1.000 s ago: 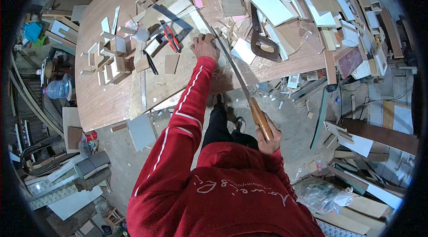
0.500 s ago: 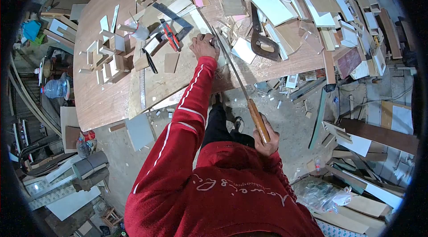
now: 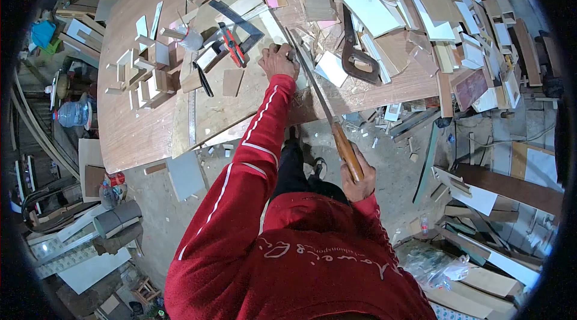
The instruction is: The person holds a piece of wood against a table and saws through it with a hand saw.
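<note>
Pushed slightly farther over the table than before, the saw crosses its near edge, gripped in the right hand.
Large script on the red sweatshirt is upside down and unclear; smaller letters seem to read "fashionspor". A clear plastic bag, contents indistinct, sits among boards on the right; a clear blue jug is at far left. Another saw lies beside wood scraps, right of the blade. Left of it are a red clamp and a white tub with a thin stick poking out. The left hand presses down with bent fingers just beside the blade; whether it pinches wood, I cannot tell.
</note>
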Motion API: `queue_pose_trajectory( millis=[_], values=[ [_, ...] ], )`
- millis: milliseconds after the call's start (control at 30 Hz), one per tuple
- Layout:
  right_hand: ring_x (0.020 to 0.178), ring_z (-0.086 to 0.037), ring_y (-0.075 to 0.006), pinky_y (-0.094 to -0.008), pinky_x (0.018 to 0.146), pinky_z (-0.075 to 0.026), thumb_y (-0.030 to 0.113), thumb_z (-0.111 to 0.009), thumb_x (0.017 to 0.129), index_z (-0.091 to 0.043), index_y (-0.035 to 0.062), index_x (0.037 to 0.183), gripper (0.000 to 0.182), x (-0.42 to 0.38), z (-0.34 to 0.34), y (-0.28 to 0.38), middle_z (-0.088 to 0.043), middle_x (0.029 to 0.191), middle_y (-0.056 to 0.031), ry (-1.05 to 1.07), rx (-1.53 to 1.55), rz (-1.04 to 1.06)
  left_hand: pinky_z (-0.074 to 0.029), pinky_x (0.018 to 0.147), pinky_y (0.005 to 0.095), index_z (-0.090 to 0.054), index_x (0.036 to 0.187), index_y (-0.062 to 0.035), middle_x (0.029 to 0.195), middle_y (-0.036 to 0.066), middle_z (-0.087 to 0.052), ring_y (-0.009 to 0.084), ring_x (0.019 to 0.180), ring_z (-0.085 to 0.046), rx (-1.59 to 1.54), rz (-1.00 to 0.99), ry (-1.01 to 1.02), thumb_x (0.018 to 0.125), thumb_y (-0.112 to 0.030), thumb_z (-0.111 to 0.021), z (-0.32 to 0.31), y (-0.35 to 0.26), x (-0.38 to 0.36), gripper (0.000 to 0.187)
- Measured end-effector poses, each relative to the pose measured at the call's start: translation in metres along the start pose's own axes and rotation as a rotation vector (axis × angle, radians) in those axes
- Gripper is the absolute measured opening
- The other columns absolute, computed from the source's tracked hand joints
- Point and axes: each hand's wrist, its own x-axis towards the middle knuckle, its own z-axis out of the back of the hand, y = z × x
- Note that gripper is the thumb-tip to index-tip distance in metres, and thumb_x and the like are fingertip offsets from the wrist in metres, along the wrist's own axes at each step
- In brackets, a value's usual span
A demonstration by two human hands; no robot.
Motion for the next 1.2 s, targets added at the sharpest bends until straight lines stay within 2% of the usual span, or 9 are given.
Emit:
queue_pose_trajectory(
  millis=[233,333,533,600,700,900,967,1167,1200],
  values=[
    [0.059,-0.067,-0.0201,-0.0299,0.057,-0.053,-0.004,-0.057,0.077,-0.051,0.0020,0.131,0.054,0.003,-0.002,-0.001,-0.068,0.082,-0.0178,-0.052,-0.034,0.113,-0.033,0.085,0.0437,-0.065,0.089,-0.0216,0.103,0.006,-0.056,0.0290,0.104,-0.048,0.005,-0.025,-0.007,0.054,-0.014,-0.069,0.000,-0.001,0.002,0.036],
    [0.058,-0.066,-0.0186,-0.0293,0.057,-0.052,-0.003,-0.057,0.078,-0.052,0.0032,0.131,0.054,0.012,-0.007,0.000,-0.068,0.083,-0.0178,0.003,0.006,-0.025,-0.032,0.088,0.0444,-0.064,0.092,-0.0224,0.110,0.006,-0.056,0.0281,0.109,-0.045,0.016,0.009,0.094,0.057,-0.018,-0.074,0.002,-0.002,0.004,0.037],
    [0.056,-0.063,-0.0188,-0.0308,0.055,-0.050,0.000,-0.057,0.079,-0.052,0.0024,0.131,0.052,0.004,-0.002,-0.009,-0.067,0.080,-0.0190,-0.075,-0.044,0.141,-0.032,0.089,0.0441,-0.064,0.092,-0.0221,0.110,0.005,-0.055,0.0281,0.109,-0.044,0.044,0.018,0.097,0.056,-0.018,-0.075,0.003,-0.003,0.004,0.038],
    [0.059,-0.064,-0.0184,-0.0302,0.056,-0.050,0.000,-0.057,0.079,-0.052,0.0012,0.130,0.051,0.016,-0.009,-0.007,-0.067,0.083,-0.0206,-0.006,0.032,-0.038,-0.032,0.089,0.0441,-0.064,0.091,-0.0216,0.110,0.005,-0.055,0.0281,0.110,-0.044,0.039,0.019,0.091,0.056,-0.018,-0.075,0.000,-0.002,0.000,0.038],
    [0.059,-0.063,-0.0178,-0.0307,0.057,-0.051,0.000,-0.057,0.079,-0.051,0.0021,0.131,0.052,-0.004,0.001,-0.004,-0.066,0.081,-0.0214,-0.006,-0.043,0.029,-0.033,0.087,0.0445,-0.064,0.089,-0.0210,0.107,0.005,-0.056,0.0282,0.106,-0.046,0.037,0.004,0.050,0.055,-0.016,-0.072,0.002,-0.005,0.004,0.035],
    [0.053,-0.061,-0.0267,-0.0333,0.056,-0.051,0.002,-0.059,0.079,-0.052,0.0034,0.130,0.052,0.011,-0.010,-0.012,-0.061,0.073,-0.0202,-0.019,0.024,-0.041,-0.034,0.084,0.0444,-0.063,0.087,-0.0210,0.103,0.002,-0.056,0.0273,0.103,-0.047,0.043,-0.024,0.046,0.058,-0.015,-0.068,0.006,-0.005,-0.001,0.030],
    [0.056,-0.064,-0.0274,-0.0339,0.057,-0.051,0.000,-0.057,0.079,-0.052,0.0050,0.131,0.053,0.018,-0.016,-0.015,-0.061,0.073,-0.0212,-0.078,-0.036,0.134,-0.034,0.083,0.0443,-0.064,0.087,-0.0207,0.102,0.002,-0.056,0.0274,0.103,-0.047,0.059,0.013,0.082,0.058,-0.014,-0.069,0.005,-0.007,0.004,0.030],
    [0.061,-0.065,-0.0266,-0.0320,0.059,-0.051,0.000,-0.059,0.077,-0.051,0.0054,0.133,0.057,0.021,-0.016,-0.007,-0.063,0.075,-0.0215,-0.023,-0.101,0.020,-0.033,0.088,0.0444,-0.065,0.088,-0.0188,0.101,0.004,-0.056,0.0279,0.106,-0.046,0.004,-0.027,0.046,0.057,-0.016,-0.074,0.003,-0.003,0.003,0.032],
    [0.071,-0.066,-0.0224,-0.0303,0.066,-0.051,-0.002,-0.057,0.077,-0.053,0.0022,0.130,0.053,0.039,-0.025,-0.001,-0.065,0.087,-0.0198,0.011,-0.039,-0.112,-0.033,0.088,0.0448,-0.065,0.089,-0.0196,0.101,0.005,-0.056,0.0280,0.106,-0.046,0.026,-0.020,0.060,0.058,-0.017,-0.074,0.005,-0.005,0.003,0.032]
  ],
)
